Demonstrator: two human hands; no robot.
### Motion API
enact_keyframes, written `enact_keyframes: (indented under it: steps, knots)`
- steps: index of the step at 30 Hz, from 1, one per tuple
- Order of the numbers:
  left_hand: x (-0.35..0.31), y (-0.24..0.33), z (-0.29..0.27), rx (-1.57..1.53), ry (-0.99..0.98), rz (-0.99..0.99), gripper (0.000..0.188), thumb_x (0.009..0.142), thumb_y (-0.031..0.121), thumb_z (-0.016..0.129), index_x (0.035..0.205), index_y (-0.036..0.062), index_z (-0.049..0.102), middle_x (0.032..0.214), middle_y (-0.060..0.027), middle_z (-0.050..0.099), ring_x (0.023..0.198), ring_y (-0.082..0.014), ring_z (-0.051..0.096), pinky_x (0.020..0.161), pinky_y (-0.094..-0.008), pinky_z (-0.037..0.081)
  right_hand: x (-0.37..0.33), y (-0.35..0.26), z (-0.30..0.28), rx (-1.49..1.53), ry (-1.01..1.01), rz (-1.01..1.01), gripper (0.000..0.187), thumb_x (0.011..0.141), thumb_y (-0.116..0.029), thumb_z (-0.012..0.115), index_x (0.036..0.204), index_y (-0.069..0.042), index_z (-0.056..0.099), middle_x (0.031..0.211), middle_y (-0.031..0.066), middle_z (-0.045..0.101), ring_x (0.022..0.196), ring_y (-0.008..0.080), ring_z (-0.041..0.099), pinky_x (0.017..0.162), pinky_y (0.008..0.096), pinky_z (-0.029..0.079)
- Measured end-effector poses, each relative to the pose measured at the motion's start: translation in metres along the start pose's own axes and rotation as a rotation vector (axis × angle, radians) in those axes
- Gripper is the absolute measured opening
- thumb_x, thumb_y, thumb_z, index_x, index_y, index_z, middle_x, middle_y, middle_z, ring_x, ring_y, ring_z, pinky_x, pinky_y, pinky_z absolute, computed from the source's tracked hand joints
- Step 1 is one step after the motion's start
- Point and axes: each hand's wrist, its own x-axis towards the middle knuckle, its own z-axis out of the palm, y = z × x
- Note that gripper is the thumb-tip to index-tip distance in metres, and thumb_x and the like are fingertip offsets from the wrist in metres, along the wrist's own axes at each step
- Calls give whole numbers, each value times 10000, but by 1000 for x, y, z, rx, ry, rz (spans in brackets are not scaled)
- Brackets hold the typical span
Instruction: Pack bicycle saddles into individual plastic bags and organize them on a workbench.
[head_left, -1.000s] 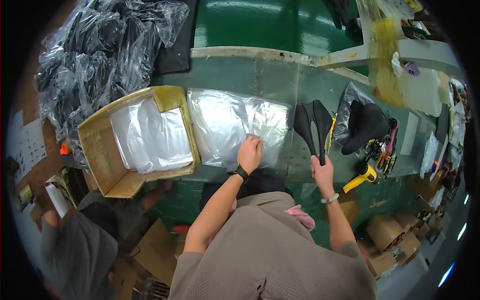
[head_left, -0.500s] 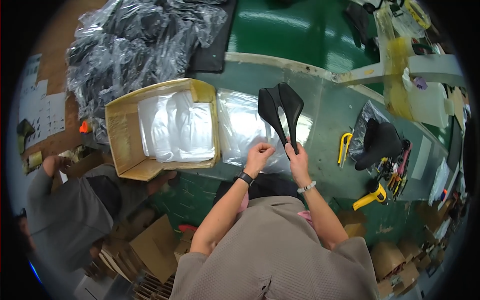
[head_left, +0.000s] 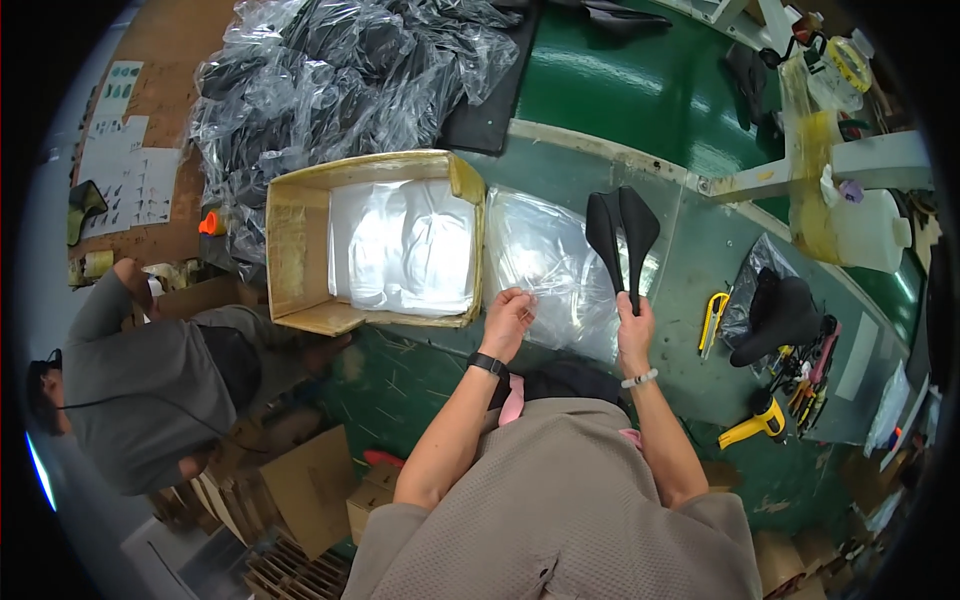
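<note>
My right hand (head_left: pixel 634 335) is closed round the narrow nose of a black bicycle saddle (head_left: pixel 605 232), which has a long slot down its middle. The saddle's wide end points away from me, above the right side of some clear plastic bags (head_left: pixel 560 265) lying on the bench. At the near left edge of these bags, my left hand (head_left: pixel 508 322) has its thumb and fingers pinched together on the film of a bag. How many layers it grips is too fine to make out.
Left of the bags stands an open cardboard box (head_left: pixel 300 245) holding more clear bags (head_left: pixel 400 245). Behind it lies a heap of plastic-wrapped black items (head_left: pixel 330 90). To the right are a yellow cutter (head_left: pixel 713 325), another black saddle (head_left: pixel 780 320) and a yellow heat gun (head_left: pixel 752 425). A co-worker (head_left: pixel 150 385) is at the left.
The whole view has shifted, so everything sits further right. The clear bag by my left hand lies at more of a slant, its near corner out toward my right hand. My right hand still holds the saddle.
</note>
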Motion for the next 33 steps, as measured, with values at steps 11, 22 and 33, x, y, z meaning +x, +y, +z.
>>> enact_keyframes:
  steps: [11,22,33]
  knots:
    - [63,-29,-33,8,110,88,141,932,215,500,848,153,595,709,37,474,657,-73,475,622,-226,392,-56,-2,-21,-791,-437,-607,313,831,-157,638,1099,-9,574,920,205,637,755,413,613,638,471,483]
    - [-89,11,88,1141,-550,1000,142,870,116,518,918,10,599,846,-125,557,834,-324,546,728,-403,457,-19,9,-34,-518,-491,-744,191,912,-208,587,955,-23,573,845,82,655,673,278,619,588,412,456]
    - [-114,59,82,442,-342,276,238,955,231,557,952,-7,564,862,-37,597,845,-98,555,775,-278,456,-56,-99,40,428,-223,198,182,955,-257,557,975,-76,549,764,-12,540,593,83,492,523,234,408]
